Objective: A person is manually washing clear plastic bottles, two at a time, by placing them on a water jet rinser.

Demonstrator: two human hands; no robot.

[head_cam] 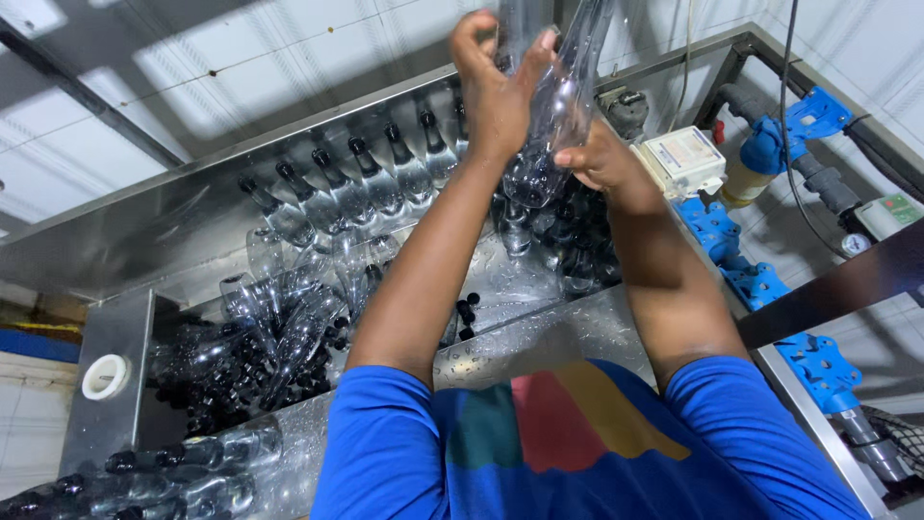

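Head view: the person holds clear bottles up over a steel trough, above its far right end. The left hand is closed around the upper part of the bunch, fingers curled over the glassy bodies. The right hand grips lower down, closed on the dark-capped end of a bottle. The bottles' long axes run from the picture's top edge down toward the trough, necks and caps pointing down, bases out of frame at the top. Judged from this, holding well means both hands staying tight on the wet, slippery plastic and the bunch kept together and in line. More capped bottles lie heaped at the trough's left end, and a row leans along its back wall. Blue pipe fittings stand beyond the right edge
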